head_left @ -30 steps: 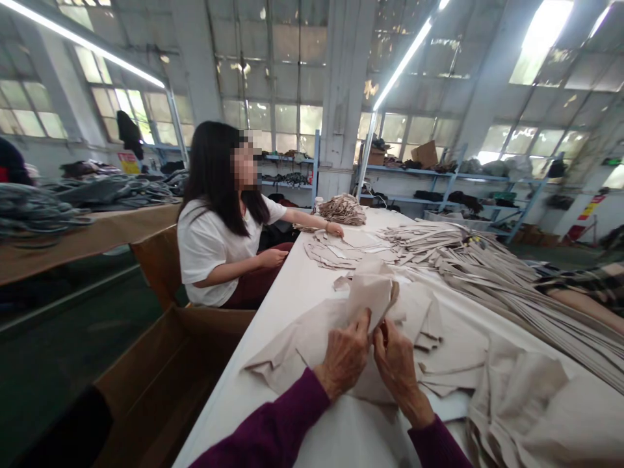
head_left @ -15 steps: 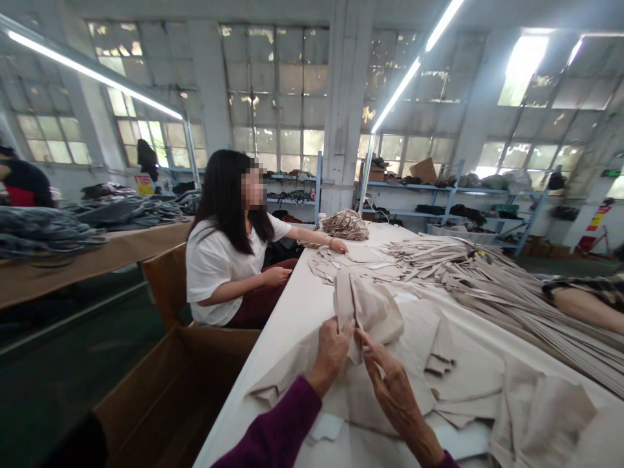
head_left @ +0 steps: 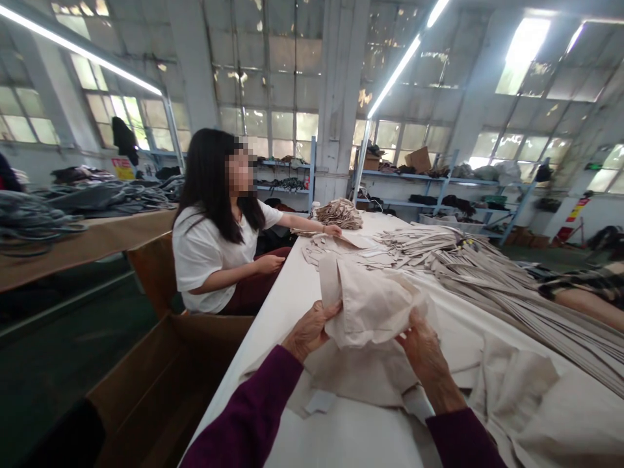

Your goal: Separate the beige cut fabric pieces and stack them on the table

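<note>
A beige sewn fabric piece with a folded band along its left side is held up above the table. My left hand grips its lower left edge by the band, fingers closed on the cloth. At the lower right edge my right hand pinches the same piece, and its fingertips are partly hidden behind the fabric. Beneath both hands lie more flat beige fabric pieces on the white table. A small white slip rests near my left forearm.
A co-worker in a white shirt sits at the left edge, one arm reaching over the table. Long beige strips are heaped on the right, where another person's arm rests. A bundled fabric stack stands at the back; a cardboard box is lower left.
My right hand has moved right, away from my left, spreading the fabric piece between them. My left hand has shifted slightly left and up. The co-worker's reaching hand now lifts a beige piece.
</note>
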The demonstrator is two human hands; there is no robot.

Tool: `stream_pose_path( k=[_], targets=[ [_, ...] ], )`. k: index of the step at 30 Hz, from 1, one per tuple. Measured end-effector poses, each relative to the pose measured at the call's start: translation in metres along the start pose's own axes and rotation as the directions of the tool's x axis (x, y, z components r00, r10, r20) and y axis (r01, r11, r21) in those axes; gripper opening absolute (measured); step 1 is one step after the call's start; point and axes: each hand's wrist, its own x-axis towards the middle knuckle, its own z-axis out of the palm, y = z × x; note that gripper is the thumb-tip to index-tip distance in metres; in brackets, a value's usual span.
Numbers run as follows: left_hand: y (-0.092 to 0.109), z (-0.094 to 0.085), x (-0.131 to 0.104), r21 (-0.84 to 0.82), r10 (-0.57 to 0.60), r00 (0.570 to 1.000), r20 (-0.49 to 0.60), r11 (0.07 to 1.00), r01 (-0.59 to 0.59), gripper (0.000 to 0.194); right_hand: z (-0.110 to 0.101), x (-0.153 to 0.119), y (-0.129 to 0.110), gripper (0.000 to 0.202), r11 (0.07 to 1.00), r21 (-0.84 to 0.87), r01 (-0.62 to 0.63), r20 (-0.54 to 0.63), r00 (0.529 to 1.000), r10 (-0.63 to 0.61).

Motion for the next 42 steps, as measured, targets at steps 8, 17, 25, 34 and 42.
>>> stream_pose_path(
  k=[8, 17, 25, 34, 42],
  targets=[
    [-0.007, -0.016, 0.013, 0.202, -0.018, 0.997, 0.072, 0.979, 0.003, 0.024, -0.014, 0.011, -0.005, 0.032, 0.963, -0.235, 0.130, -0.213, 0.960, -0.181],
    [0.001, -0.009, 0.010, 0.567, 0.127, 0.991, 0.046, 0.813, -0.130, 0.031, -0.028, 0.012, -0.015, 0.037, 0.289, -0.940, 0.182, -0.043, 0.777, -0.628],
    [-0.039, 0.040, -0.034, 0.859, 0.249, 0.876, 0.413, 0.214, -0.466, 0.016, 0.048, -0.061, -0.018, 0.060, 0.455, -0.702, 0.548, 0.474, 0.836, -0.275],
    [-0.072, 0.055, -0.057, 0.724, 0.074, 0.766, 0.639, -0.394, -0.566, 0.045, 0.032, -0.072, -0.050, 0.029, 0.015, -0.915, 0.402, 0.320, 0.750, -0.579],
    [-0.086, 0.076, -0.072, 0.543, 0.326, 0.462, 0.825, -0.231, -0.807, 0.028, -0.030, -0.136, -0.156, 0.049, 0.614, -0.717, 0.330, -0.362, 0.576, -0.733]
  ],
)
